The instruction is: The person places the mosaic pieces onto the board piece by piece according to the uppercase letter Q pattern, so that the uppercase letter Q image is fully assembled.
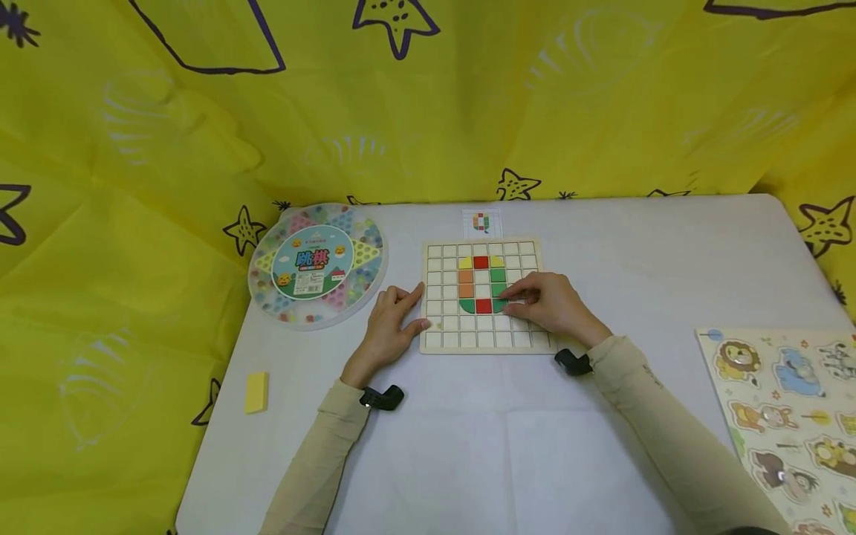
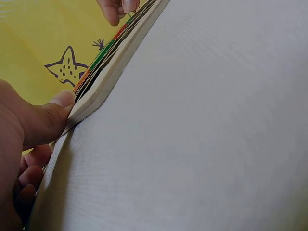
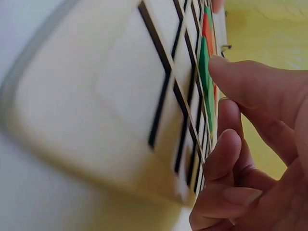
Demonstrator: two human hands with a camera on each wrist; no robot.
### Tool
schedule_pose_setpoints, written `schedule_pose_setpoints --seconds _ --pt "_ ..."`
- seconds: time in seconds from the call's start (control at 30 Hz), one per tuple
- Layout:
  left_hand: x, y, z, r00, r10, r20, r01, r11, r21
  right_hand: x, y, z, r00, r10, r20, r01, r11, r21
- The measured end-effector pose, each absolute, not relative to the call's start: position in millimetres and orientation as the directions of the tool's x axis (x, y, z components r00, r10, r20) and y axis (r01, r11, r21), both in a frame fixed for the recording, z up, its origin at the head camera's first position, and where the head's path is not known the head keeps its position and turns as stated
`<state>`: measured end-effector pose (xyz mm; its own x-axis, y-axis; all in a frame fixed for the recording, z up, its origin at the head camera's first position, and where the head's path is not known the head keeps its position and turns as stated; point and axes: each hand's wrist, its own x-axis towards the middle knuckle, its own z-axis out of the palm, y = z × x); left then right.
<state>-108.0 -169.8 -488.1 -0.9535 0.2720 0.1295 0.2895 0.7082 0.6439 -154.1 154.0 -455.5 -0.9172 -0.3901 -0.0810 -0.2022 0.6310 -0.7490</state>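
A wooden grid board [image 1: 431,342] lies on the table, bearing an oval ring of red, yellow, orange and green pieces. My left hand [image 1: 388,327] rests at the board's left edge, thumb on its rim and index finger against its side. At the ring's lower right, my right hand [image 1: 551,303] pinches a rounded green piece [image 1: 498,305] between thumb and index finger; the fingertips partly hide it. In the right wrist view, the thumb touches a green piece [image 3: 204,62] lying on the grid. A small pattern card [image 1: 491,223] showing a similar coloured ring lies behind the board.
A round Chinese checkers box [image 1: 374,286] lies to the left at the back. Nearer on that side is a yellow block [image 1: 257,392]. An animal picture board [image 1: 718,371] lies at the right edge. Yellow patterned cloth [image 1: 428,111] hangs behind the white table [image 1: 441,461].
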Motion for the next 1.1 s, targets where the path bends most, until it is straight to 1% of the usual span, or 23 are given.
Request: schedule_pose_setpoints --seconds 0.13,0.43,0.63,0.8,1.1 --pt "-108 -169 -488 -0.953 0.272 0.131 0.291 0.71 0.641 -152 169 -449 -0.928 -0.362 -0.087 -0.186 0.653 -0.734" --pt "-108 -171 -488 -0.957 0.263 0.121 0.278 0.714 0.643 -141 216 -429 -0.933 -0.326 -0.152 -0.157 0.75 -0.642" --pt "-108 -173 -487 -0.957 0.261 0.123 0.277 0.707 0.651 -131 240 -425 -0.941 -0.294 -0.167 -0.143 0.793 -0.592" --pt "-108 -173 -486 -0.956 0.264 0.128 0.281 0.698 0.659 -125 247 -430 -0.946 -0.28 -0.165 -0.132 0.795 -0.592" --pt "-108 -170 -488 -0.953 0.274 0.128 0.287 0.69 0.665 -114 245 -444 -0.953 -0.258 -0.158 -0.11 0.782 -0.614"
